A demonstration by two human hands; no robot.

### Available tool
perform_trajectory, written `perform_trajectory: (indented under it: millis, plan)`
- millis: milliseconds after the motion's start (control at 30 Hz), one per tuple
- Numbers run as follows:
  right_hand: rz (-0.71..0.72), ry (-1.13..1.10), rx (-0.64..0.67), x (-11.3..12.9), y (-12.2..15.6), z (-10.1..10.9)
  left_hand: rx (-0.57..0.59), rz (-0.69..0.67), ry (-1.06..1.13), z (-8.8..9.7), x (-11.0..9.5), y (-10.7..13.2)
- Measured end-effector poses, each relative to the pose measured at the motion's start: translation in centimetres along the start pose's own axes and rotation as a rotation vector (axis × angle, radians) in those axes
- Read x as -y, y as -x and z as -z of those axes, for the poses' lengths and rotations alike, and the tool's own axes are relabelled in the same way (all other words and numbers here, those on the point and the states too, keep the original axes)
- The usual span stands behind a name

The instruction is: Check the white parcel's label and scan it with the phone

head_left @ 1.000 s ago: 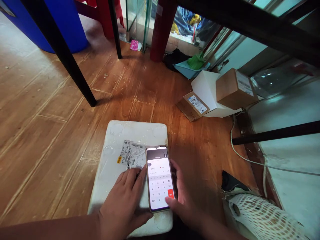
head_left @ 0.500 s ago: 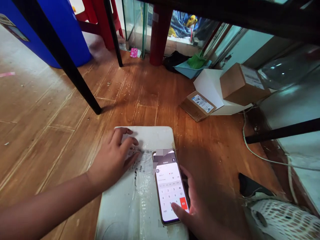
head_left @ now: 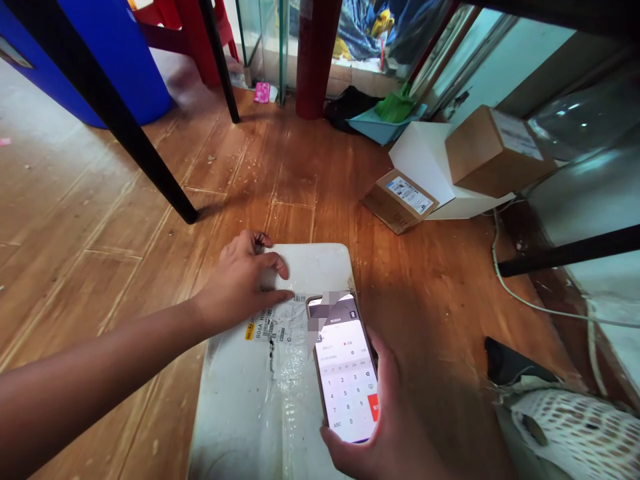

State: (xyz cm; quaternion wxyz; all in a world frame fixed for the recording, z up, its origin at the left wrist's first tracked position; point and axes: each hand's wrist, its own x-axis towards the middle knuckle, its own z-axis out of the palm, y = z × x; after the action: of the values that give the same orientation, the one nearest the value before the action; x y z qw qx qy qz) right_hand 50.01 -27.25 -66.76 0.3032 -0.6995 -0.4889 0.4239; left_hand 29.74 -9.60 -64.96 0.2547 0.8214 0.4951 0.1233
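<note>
A smartphone (head_left: 345,373) lies face up over the right side of a white taped box (head_left: 240,413), its lit screen showing a number keypad. My right hand (head_left: 383,413) is closed around the phone's lower right, with the thumb across the bottom edge. On the far left part of the box rests my left hand (head_left: 245,280), fingers bent toward the far edge and thumb stretched apart over a printed label (head_left: 273,323). Nothing shows in its grasp. Clear tape covers the label and the middle of the box.
Black table legs (head_left: 117,120) slant down to the wooden floor (head_left: 240,173). Behind them stand a blue bin (head_left: 125,73) and a red stool (head_left: 195,47). Cardboard boxes (head_left: 500,150), a blue dustpan (head_left: 385,127) and a cable (head_left: 540,310) lie at the right. A white mesh shoe (head_left: 580,427) shows lower right.
My left hand has shifted right and toward the far edge, uncovering more of the label. My right thumb has moved from the keypad to the phone's bottom edge. The view has tilted slightly.
</note>
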Motion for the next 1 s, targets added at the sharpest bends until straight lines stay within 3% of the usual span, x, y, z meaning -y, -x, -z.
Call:
perform_trajectory:
  millis: [300,600,767,900,1000]
  plan:
    - [0.007,0.003,0.006,-0.3,0.1,-0.1,0.028,0.012,-0.036,-0.1,-0.1,-0.1]
    - [0.037,-0.231,0.245,-0.9,-0.7,2.3,0.017,-0.014,-0.058,0.2,-0.1,0.1]
    - [0.024,-0.213,0.198,-1.2,-0.8,2.1,-0.005,0.033,-0.134,-0.1,-1.2,0.3]
    - [-0.045,-0.272,0.159,-0.5,-0.8,1.3,-0.051,-0.009,-0.213,-0.6,-1.5,0.5]
    - [-0.099,-0.328,0.132,0.4,-1.1,0.6,-0.021,-0.028,-0.204,-0.6,-1.3,0.5]
